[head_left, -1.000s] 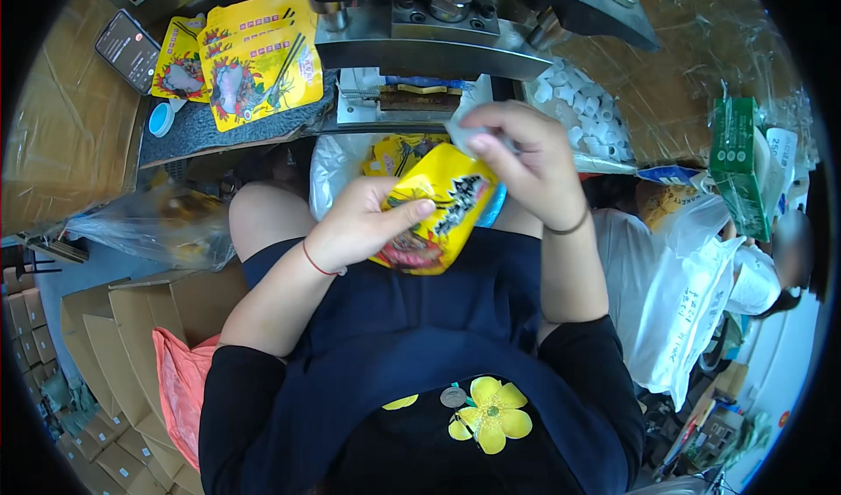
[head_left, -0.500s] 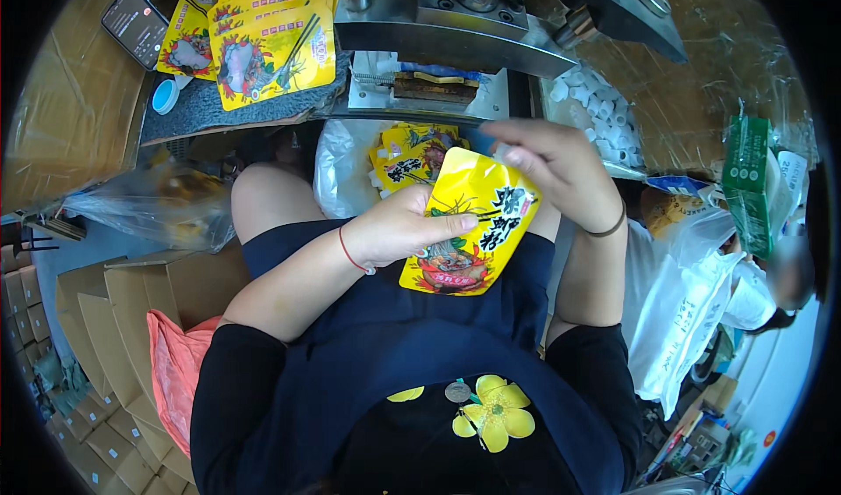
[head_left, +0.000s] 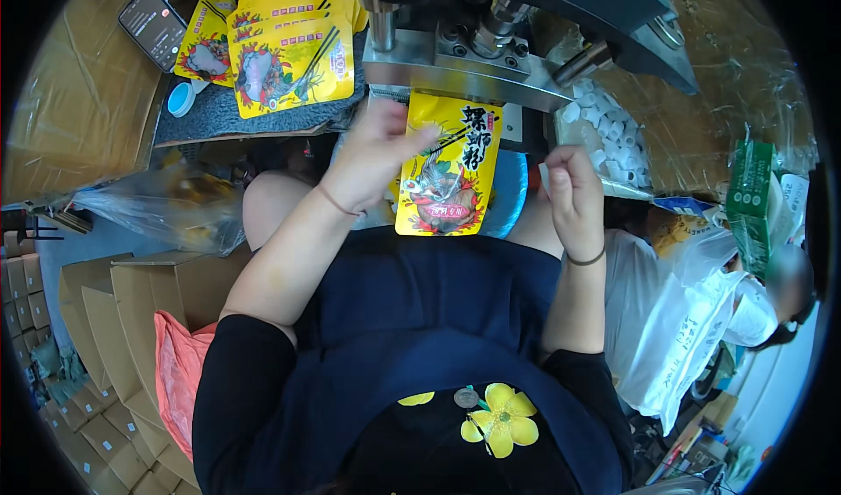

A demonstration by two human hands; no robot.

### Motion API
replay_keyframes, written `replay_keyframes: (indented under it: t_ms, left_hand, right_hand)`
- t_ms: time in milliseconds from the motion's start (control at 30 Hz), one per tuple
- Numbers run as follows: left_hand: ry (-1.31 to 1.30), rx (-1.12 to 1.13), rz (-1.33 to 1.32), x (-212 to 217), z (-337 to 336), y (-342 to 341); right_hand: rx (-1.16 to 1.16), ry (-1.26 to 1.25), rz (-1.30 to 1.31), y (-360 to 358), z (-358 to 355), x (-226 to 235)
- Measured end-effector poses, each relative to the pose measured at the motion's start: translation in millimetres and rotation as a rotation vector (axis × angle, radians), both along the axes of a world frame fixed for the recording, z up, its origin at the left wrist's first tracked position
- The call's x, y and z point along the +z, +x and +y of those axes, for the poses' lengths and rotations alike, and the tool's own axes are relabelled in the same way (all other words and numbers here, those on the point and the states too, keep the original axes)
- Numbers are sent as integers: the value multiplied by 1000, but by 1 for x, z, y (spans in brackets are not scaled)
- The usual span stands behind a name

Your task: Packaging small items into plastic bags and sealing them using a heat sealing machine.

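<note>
A yellow printed pouch [head_left: 447,180] stands nearly upright over my lap, its top edge under the metal bar of the press [head_left: 473,70]. My left hand [head_left: 372,149] is at its upper left side, thumb lying across the pouch front; the other fingers are smeared by motion. To the right of the pouch, my right hand [head_left: 574,193] is closed in a pinch. A small whitish piece [head_left: 545,180] shows at its fingertips, too small to name surely. Behind the pouch, part of a blue rounded container [head_left: 510,197] is visible.
Several yellow pouches [head_left: 293,66] lie stacked on a grey mat at the left, near a phone [head_left: 152,24] and a blue cap [head_left: 181,99]. Many short white plastic pieces [head_left: 609,136] fill a tray right of the press. Open cardboard boxes [head_left: 175,293] stand at lower left.
The pouch has moved up from my lap to the press and turned more upright. My left hand went up with it. My right hand has come away from the pouch's top and lowered slightly.
</note>
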State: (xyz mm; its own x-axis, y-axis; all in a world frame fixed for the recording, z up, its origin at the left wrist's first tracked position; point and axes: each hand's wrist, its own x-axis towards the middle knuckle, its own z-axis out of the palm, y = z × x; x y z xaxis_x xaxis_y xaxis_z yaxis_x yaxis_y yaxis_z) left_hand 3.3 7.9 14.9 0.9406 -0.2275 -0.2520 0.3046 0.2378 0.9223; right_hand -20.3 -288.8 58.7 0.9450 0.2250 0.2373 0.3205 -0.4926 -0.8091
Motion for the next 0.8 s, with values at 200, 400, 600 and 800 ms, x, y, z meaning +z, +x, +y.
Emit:
replay_keyframes:
  t_ms: [200, 400, 600, 800]
  left_hand:
    - [1807, 236, -979, -8, 88, 0]
    - [852, 255, -630, 5, 75, -49]
    - [540, 2, -399, 16, 17, -64]
    - [-17, -191, -123, 18, -23, -76]
  right_hand:
    - [-89, 2, -56, 3, -12, 6]
    - [123, -176, -173, 9, 22, 11]
    - [152, 199, -62, 7, 71, 32]
    - [306, -171, -242, 24, 56, 41]
